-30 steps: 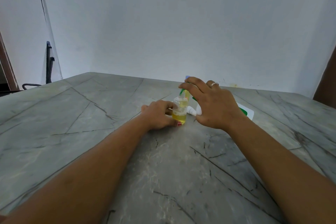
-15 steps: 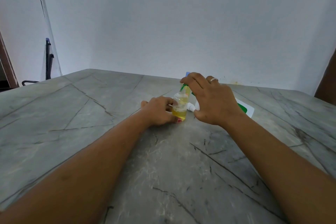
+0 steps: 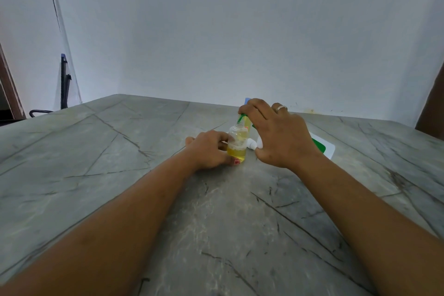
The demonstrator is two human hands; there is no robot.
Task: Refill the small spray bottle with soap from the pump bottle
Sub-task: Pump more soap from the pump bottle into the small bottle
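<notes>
Upright, mouth up: small spray bottle (image 3: pixel 236 149) in left hand (image 3: pixel 209 150) grip; right hand (image 3: pixel 281 137) fingers (image 3: pixel 252 109) curled over pump bottle (image 3: pixel 248 125) spout.

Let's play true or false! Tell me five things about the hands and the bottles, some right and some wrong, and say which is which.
1. The left hand holds the small bottle on the table. True.
2. The small bottle is empty. False: yellow liquid fills its lower part.
3. The right hand curls its fingers over the green pump, right above the small bottle's mouth. True.
4. The small bottle lies on its side. False: it stands upright.
5. The left hand wears a ring. False: the ring is on the right hand.
</notes>
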